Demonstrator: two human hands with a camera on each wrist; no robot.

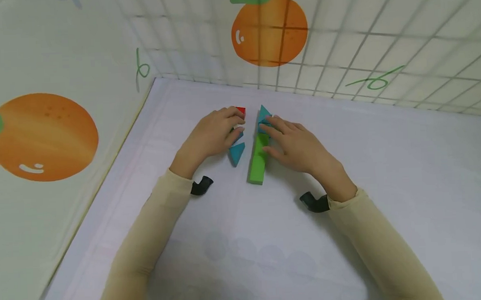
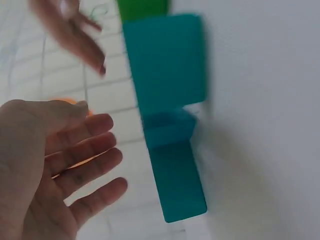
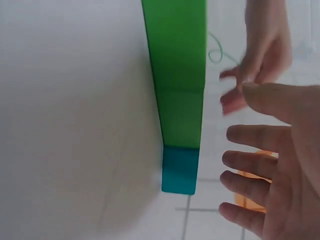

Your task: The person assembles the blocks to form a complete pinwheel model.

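Left hand (image 2: pixel 37 170) and right hand (image 3: pixel 292 160) have fingers (image 3: pixel 247 186) apart, while only head view shows red block (image 1: pixel 242 110).

head cam: above, facing forward-down | wrist cams: close, sideways | all share: green blocks (image 1: pixel 259 160)

This appears to be a small screened-off corner with playroom-like decoration; whether it sits inside a home, studio or lab cannot be told. Under the fingers (image 1: pixel 269 131) spreads a plain whitish tabletop (image 1: pixel 406 160), with coloured blocks (image 1: pixel 258 162) just beside them. Beyond the fingers rises a pale grid-lined wall (image 1: pixel 434 56) bearing a big printed orange (image 1: pixel 281 36) and a green squiggle (image 1: pixel 377 83); left of them, a plainer side wall (image 1: pixel 107 53) bears another orange (image 1: pixel 42 138).
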